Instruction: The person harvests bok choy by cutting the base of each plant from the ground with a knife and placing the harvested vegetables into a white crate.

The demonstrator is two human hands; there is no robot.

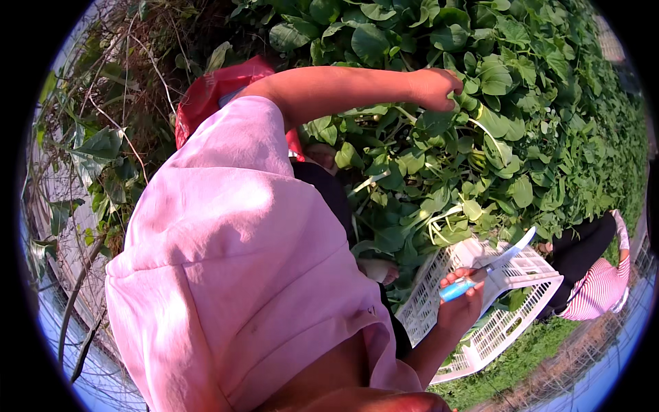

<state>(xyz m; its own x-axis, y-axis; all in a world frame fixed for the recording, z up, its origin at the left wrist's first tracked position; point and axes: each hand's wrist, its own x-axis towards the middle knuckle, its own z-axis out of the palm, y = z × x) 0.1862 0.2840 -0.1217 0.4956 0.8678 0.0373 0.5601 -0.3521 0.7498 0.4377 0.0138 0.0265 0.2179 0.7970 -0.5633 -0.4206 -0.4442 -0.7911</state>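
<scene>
My left hand (439, 90) reaches into the broad-leaved green vegetable plants (391, 226), its fingers curled closed at a leafy plant (471, 100); the fingertips are partly hidden. Lower in the view, my right hand (463, 293) holds a knife (509, 255) by its light-blue handle, the curved metal blade pointing up and to the right. That hand is over the near side of a white plastic crate (515, 280), which is tilted and has green leaves in it. Pale cut-looking stems (445, 219) lie among the leaves just above the crate.
A red plastic bag (206, 92) is behind my left shoulder. My feet (378, 270) stand at the plants' edge. Dry vines and twigs (123, 77) tangle along a wire fence at the left. Another person (597, 288) in a striped top bends over beyond the crate.
</scene>
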